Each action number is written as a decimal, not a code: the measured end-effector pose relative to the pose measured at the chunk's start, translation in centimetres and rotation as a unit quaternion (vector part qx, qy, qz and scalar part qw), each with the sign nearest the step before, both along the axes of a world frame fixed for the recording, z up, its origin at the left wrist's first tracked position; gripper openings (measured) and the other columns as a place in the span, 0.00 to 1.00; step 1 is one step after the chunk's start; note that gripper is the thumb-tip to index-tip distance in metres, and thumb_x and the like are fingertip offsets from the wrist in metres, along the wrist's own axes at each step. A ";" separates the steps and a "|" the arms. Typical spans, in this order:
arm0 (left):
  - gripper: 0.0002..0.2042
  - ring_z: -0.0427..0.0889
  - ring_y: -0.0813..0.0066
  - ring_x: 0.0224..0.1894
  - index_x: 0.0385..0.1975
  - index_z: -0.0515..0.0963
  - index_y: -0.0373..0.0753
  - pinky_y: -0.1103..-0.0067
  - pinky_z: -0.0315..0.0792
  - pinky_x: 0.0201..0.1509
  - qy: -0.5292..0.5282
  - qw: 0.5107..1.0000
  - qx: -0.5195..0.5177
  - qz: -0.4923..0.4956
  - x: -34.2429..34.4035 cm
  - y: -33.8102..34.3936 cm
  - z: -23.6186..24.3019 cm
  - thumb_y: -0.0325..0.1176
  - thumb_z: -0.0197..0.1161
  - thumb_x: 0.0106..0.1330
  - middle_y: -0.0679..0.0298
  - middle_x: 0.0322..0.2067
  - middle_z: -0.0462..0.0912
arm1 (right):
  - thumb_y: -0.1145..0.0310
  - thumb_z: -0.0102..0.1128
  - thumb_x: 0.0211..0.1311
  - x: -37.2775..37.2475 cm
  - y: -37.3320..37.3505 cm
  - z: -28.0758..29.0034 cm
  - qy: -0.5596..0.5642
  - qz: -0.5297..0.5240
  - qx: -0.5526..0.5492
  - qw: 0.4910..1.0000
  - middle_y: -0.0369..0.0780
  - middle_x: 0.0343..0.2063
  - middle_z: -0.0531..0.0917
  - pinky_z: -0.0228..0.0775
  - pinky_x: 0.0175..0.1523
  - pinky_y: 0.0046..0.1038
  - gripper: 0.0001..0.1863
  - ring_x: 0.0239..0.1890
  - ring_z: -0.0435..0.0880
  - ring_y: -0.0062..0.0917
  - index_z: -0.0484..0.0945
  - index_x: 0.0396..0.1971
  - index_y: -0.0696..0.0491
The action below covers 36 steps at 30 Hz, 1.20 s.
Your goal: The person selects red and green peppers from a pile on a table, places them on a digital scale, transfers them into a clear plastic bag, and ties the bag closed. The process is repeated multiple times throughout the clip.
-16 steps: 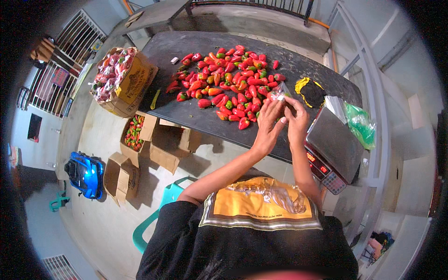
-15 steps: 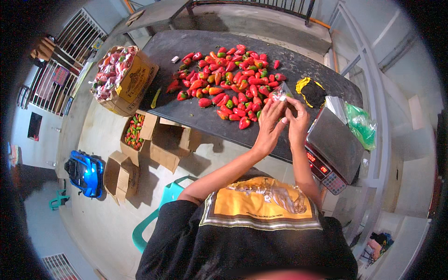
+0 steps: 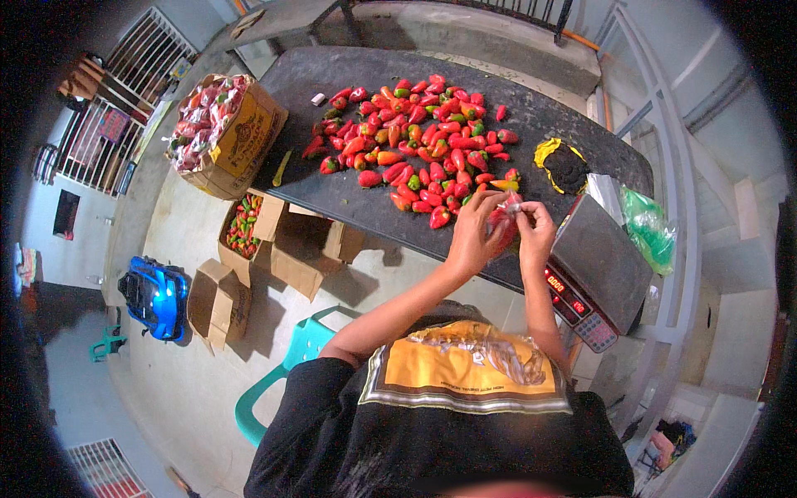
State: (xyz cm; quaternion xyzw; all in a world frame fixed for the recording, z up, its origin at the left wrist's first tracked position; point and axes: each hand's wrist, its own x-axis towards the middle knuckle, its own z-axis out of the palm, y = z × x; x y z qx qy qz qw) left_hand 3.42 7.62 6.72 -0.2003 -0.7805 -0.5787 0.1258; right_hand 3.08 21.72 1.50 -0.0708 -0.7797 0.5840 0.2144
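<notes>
A small clear plastic bag point(image 3: 503, 227) with red peppers inside is between my hands, over the table's near edge. My left hand point(image 3: 474, 237) is closed around the bag's side, its fingers partly hiding it. At the bag's top, my right hand point(image 3: 538, 236) pinches the gathered plastic. Just beyond my hands, a loose heap of red peppers point(image 3: 423, 141), some partly green or orange, spreads over the dark table point(image 3: 357, 212). Right of my right hand stands a digital scale point(image 3: 603, 257) with lit red digits and a bare platform.
A carton point(image 3: 249, 158) full of bagged peppers stands at the table's left end. A black-and-yellow cloth item point(image 3: 563, 166), white sheets point(image 3: 603, 195) and a green plastic bag point(image 3: 646, 228) lie around the scale. Open cartons point(image 3: 217, 307), a blue bag point(image 3: 158, 299) and a green chair point(image 3: 303, 353) are on the floor.
My hands have drawn slightly nearer to me with the bag. The right hand's fingers have gone from extended near the bag's opening to pinching its gathered top.
</notes>
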 end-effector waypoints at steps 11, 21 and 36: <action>0.07 0.77 0.67 0.26 0.29 0.71 0.33 0.73 0.71 0.31 -0.001 0.999 -0.017 0.037 -2.6 2.8 -3.5 0.22 0.60 0.50 0.54 0.22 0.74 | 0.78 0.57 0.49 0.2 0.8 0.8 0.019 0.041 0.045 0.998 0.37 0.26 0.79 0.68 0.40 0.24 0.06 0.30 0.76 0.21 0.74 0.30 0.58; 0.08 0.73 0.77 0.26 0.30 0.70 0.35 0.78 0.70 0.33 -0.120 0.991 0.006 0.056 -2.8 3.6 -4.1 0.19 0.59 0.51 0.61 0.22 0.74 | 0.80 0.57 0.49 -0.7 2.0 -0.3 -0.016 0.161 -0.313 0.936 0.32 0.26 0.76 0.66 0.42 0.19 0.11 0.30 0.75 0.15 0.69 0.33 0.54; 0.08 0.76 0.55 0.32 0.28 0.74 0.38 0.67 0.71 0.34 0.056 0.992 -0.109 0.012 -2.3 0.4 -5.0 0.23 0.64 0.48 0.56 0.27 0.74 | 0.80 0.59 0.51 -1.4 1.0 -4.1 -0.073 0.080 -0.359 0.927 0.34 0.28 0.79 0.70 0.39 0.19 0.09 0.31 0.79 0.16 0.72 0.31 0.53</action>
